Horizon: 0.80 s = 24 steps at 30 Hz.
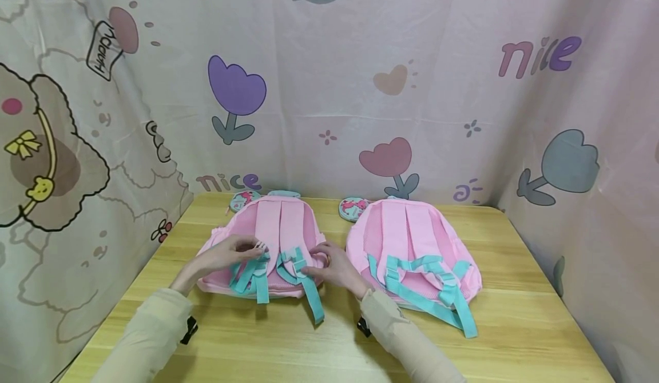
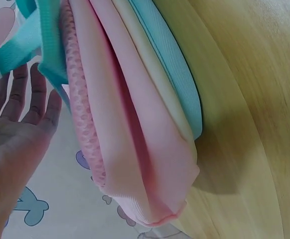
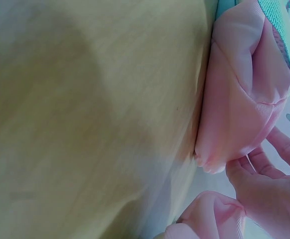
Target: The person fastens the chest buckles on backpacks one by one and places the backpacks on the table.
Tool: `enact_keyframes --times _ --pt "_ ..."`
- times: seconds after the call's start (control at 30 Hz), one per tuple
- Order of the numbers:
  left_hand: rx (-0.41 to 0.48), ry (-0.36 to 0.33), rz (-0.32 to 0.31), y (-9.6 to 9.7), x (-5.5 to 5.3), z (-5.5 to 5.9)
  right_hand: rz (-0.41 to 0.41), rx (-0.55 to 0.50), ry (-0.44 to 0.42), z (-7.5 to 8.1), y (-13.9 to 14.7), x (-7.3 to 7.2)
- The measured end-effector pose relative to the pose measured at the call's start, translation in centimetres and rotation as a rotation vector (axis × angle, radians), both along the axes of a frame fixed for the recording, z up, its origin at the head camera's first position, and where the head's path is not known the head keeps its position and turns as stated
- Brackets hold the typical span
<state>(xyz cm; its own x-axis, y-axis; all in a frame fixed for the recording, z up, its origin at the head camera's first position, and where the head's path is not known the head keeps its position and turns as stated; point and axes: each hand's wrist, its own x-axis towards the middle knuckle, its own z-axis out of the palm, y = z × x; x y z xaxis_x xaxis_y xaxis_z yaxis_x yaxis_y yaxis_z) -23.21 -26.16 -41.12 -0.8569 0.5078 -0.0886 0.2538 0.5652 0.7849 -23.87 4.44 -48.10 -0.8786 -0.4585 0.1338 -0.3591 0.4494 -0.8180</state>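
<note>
Hands meet on a pink backpack [image 1: 268, 240] lying straps-up near the back edge of the wooden table [image 1: 329, 343], toward its left side. The left hand [image 1: 226, 254] pinches the teal strap [image 1: 252, 274] at the pack's lower left; the right hand [image 1: 334, 266] rests on the lower right edge beside the other strap, fingers curled against the fabric, though a firm grip cannot be made out. The wrist views show soft, folded cloth and mesh [image 2: 82, 124], so the pack looks light, limp and nearly empty, likely to sag if lifted by one corner. Webbing straps or the padded rim seem the surest holds. A second backpack [image 1: 412, 251] lies just beside it to the right, untouched, before a tulip-print curtain [image 1: 360, 86].
</note>
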Motion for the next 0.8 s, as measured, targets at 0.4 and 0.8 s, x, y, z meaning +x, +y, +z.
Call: enact_keyframes --times 0.4,0.8 --pt "0.035 -0.017 -0.061 -0.4 -0.2 -0.1 -0.008 0.013 0.005 0.1 0.1 0.0" --pt "0.044 0.005 -0.040 -0.5 -0.1 0.1 -0.005 0.022 0.137 1.2 -1.9 -0.5"
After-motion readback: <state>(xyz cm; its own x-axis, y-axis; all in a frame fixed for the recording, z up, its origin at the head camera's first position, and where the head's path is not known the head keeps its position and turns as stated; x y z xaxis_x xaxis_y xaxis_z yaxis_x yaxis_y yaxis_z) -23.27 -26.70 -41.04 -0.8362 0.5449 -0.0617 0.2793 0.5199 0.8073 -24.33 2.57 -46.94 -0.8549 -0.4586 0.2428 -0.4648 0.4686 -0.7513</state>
